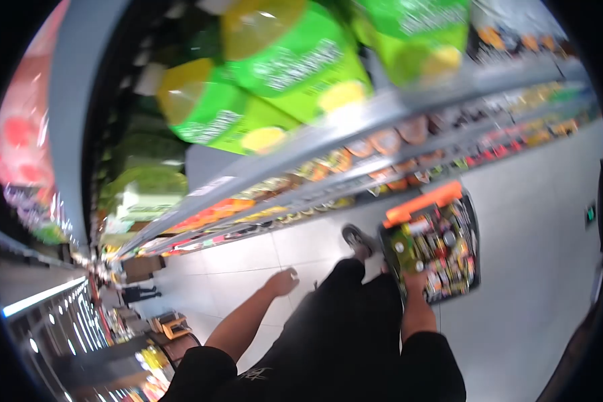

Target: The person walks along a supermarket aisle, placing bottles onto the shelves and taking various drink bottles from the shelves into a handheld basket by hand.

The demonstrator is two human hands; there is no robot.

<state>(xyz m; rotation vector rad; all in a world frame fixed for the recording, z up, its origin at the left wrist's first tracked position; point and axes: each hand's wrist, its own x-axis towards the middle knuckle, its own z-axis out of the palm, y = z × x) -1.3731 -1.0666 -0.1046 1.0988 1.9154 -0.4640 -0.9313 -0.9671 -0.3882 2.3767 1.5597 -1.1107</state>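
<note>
Black rectangular basket [476,261] of colourful packed goods [442,251] sits at four o'clock, your right hand [416,279] at it, grip impossible to tell. At six, your left hand [285,282] hangs free, fingers loose.

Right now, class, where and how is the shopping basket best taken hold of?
Probably by the orange bar along the far edge of the shopping basket, coming from above and closing across its width: the bar looks long, straight and slim, while packed items crowd the middle.
</note>
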